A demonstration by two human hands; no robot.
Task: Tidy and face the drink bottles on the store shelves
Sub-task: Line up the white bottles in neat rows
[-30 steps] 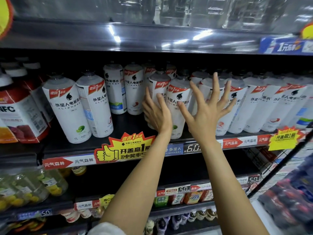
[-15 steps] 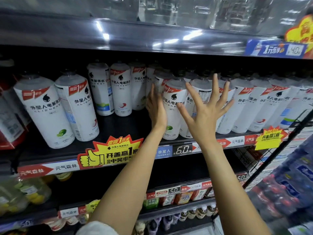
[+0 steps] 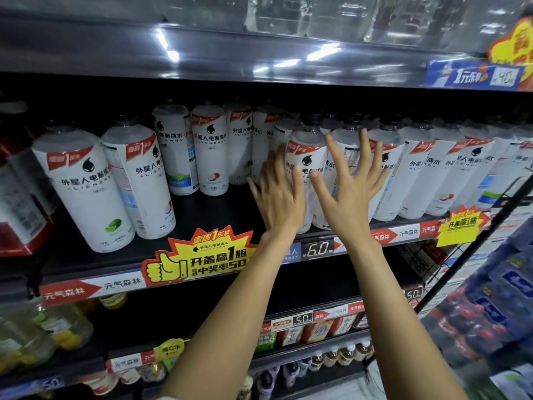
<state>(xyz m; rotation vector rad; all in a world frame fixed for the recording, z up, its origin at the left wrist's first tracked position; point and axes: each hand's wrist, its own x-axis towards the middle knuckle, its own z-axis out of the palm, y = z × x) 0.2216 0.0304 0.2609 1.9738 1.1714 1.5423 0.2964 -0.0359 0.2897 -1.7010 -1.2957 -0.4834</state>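
Note:
White drink bottles with red corner tags and black drop logos stand along the middle shelf [image 3: 86, 264]. Both arms reach up to it. My left hand [image 3: 281, 194] lies with straight fingers against the left side of a front bottle [image 3: 310, 157]. My right hand [image 3: 350, 186] is spread wide in front of that bottle and its right neighbour [image 3: 347, 151], fingers straight and apart, gripping nothing. Two bottles [image 3: 89, 186] stand forward at the left, and two more [image 3: 209, 148] stand further back.
A yellow and red promo sign [image 3: 202, 256] and a 6.0 price tag [image 3: 317, 249] hang on the shelf edge. Clear bottles fill the shelf above. Lower shelves hold yellow drinks [image 3: 57, 327] and small cartons [image 3: 311, 332]. Wrapped blue packs [image 3: 496, 307] stand at the right.
My left hand has slid right onto the front bottle's side, closing the gap to my right hand. The view has drifted right, so the shelf contents sit further left.

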